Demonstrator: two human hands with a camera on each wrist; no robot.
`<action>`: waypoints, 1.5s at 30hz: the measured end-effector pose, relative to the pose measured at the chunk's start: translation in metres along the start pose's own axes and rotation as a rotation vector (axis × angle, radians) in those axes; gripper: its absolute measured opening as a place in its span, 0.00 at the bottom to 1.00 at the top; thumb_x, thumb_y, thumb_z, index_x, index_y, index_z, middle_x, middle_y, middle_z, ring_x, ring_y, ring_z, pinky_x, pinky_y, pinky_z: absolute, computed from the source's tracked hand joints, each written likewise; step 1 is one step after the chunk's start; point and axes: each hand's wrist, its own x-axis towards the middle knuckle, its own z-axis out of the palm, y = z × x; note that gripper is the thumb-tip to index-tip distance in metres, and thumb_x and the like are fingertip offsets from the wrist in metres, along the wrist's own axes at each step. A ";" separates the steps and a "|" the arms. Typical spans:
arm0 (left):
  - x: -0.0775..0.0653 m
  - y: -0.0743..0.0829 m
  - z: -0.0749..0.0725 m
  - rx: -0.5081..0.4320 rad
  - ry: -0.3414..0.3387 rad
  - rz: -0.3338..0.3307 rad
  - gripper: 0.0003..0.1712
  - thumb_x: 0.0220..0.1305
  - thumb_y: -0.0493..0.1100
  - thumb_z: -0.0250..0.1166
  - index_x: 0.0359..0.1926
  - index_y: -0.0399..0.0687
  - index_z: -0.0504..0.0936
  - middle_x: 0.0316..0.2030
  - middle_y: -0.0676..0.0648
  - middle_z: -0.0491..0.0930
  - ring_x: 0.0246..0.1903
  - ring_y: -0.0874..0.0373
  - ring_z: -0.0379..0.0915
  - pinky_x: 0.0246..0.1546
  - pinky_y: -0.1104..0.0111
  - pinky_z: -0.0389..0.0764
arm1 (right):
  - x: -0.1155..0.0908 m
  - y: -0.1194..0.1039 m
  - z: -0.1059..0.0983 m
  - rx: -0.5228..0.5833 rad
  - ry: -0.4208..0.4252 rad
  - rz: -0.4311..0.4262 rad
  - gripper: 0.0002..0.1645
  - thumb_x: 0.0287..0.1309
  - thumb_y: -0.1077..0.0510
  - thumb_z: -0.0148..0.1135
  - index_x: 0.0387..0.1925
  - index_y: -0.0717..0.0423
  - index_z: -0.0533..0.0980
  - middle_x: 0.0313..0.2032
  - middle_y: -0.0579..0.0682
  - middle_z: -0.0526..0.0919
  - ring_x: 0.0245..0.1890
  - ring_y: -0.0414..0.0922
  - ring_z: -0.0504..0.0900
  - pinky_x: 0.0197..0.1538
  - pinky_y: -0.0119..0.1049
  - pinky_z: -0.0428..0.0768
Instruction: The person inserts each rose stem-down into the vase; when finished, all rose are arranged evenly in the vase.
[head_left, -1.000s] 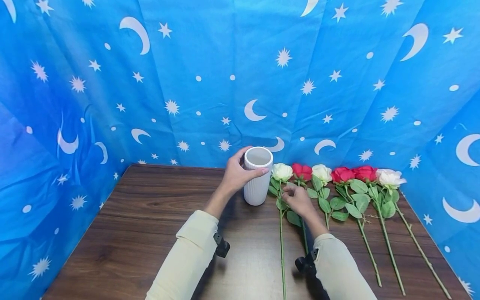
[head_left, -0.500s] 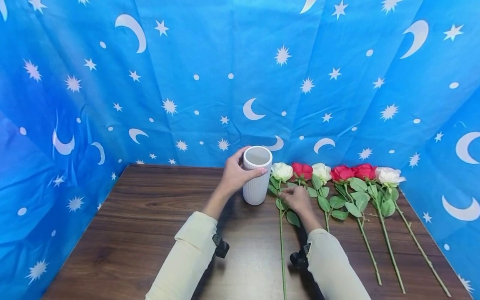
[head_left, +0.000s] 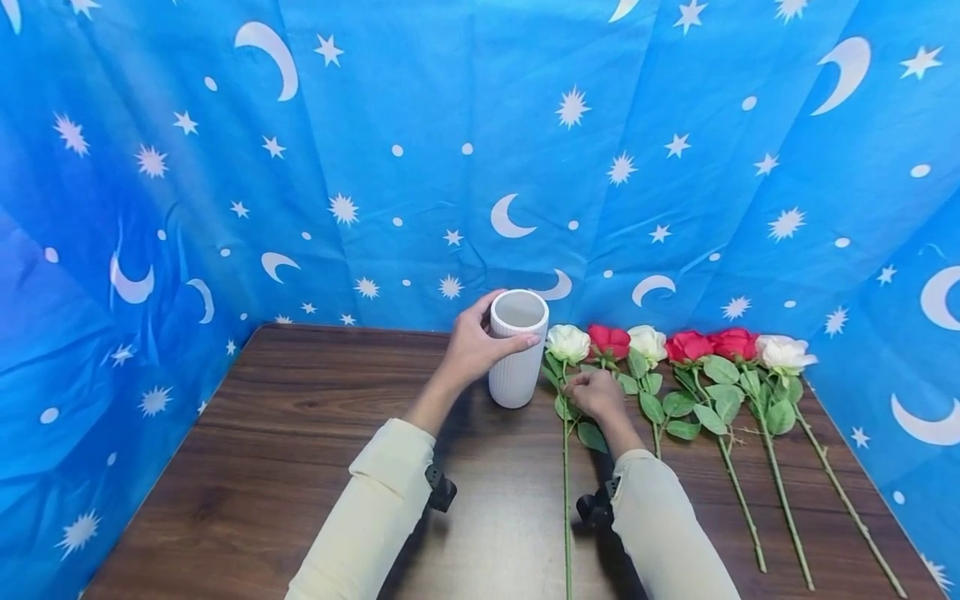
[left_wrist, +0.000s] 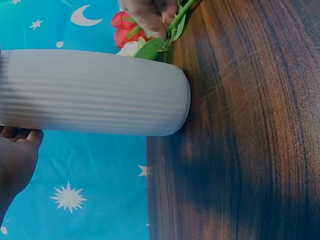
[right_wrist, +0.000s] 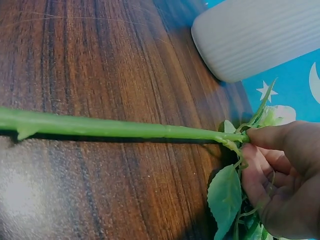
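Observation:
A ribbed white vase [head_left: 516, 371] stands upright on the table, its mouth facing up. My left hand [head_left: 476, 346] grips it near the rim, thumb across the front and fingers around the far side. Just right of the vase lies a white rose [head_left: 567, 343] with a long green stem. My right hand [head_left: 600, 396] pinches that stem among the leaves below the bloom; the right wrist view shows thumb and fingertips on the stem [right_wrist: 150, 131]. A red rose [head_left: 608, 342] lies beside it, its stem mostly hidden by my right hand and arm.
Further right on the dark wooden table [head_left: 300, 467] lie another white rose [head_left: 647, 344], two red roses [head_left: 688, 347] and a pale rose [head_left: 783, 354], stems toward me. A blue cloth [head_left: 420, 183] with moons and stars hangs behind and at both sides.
My right hand has moved slightly left and closed its fingertips on the white rose's stem. My left hand stays on the vase. The head view has shifted slightly.

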 end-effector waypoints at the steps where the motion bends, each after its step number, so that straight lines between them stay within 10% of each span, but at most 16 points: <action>1: 0.000 0.000 0.000 -0.001 0.000 0.000 0.46 0.50 0.42 0.81 0.70 0.44 0.71 0.57 0.41 0.82 0.58 0.49 0.80 0.63 0.56 0.81 | 0.000 0.000 -0.001 0.005 -0.005 0.005 0.13 0.60 0.58 0.63 0.40 0.62 0.86 0.36 0.56 0.88 0.37 0.51 0.82 0.34 0.32 0.74; 11: -0.001 0.000 -0.002 0.008 -0.001 0.008 0.44 0.50 0.42 0.81 0.68 0.47 0.73 0.55 0.42 0.83 0.56 0.50 0.81 0.61 0.57 0.82 | -0.002 0.002 -0.003 0.097 -0.024 0.035 0.15 0.55 0.64 0.59 0.40 0.61 0.87 0.28 0.51 0.89 0.30 0.43 0.83 0.31 0.29 0.76; 23: 0.001 -0.002 -0.001 0.006 -0.006 0.003 0.45 0.49 0.42 0.82 0.68 0.48 0.74 0.56 0.42 0.83 0.56 0.50 0.81 0.60 0.57 0.83 | 0.003 0.002 -0.005 0.372 -0.124 0.091 0.17 0.64 0.68 0.58 0.50 0.75 0.80 0.42 0.65 0.87 0.32 0.41 0.85 0.42 0.37 0.89; 38: 0.002 0.000 -0.001 0.027 0.011 0.003 0.45 0.47 0.42 0.82 0.68 0.47 0.74 0.55 0.42 0.83 0.55 0.50 0.82 0.60 0.57 0.83 | 0.001 -0.002 -0.027 0.635 -0.293 0.125 0.27 0.66 0.70 0.54 0.64 0.77 0.67 0.34 0.44 0.78 0.29 0.31 0.78 0.34 0.22 0.83; 45: 0.000 -0.001 -0.002 0.037 0.011 -0.002 0.45 0.48 0.43 0.82 0.67 0.47 0.74 0.55 0.42 0.83 0.56 0.49 0.82 0.60 0.56 0.83 | 0.000 -0.010 -0.037 0.726 -0.278 0.111 0.17 0.68 0.66 0.58 0.55 0.70 0.72 0.29 0.38 0.82 0.29 0.32 0.81 0.34 0.24 0.85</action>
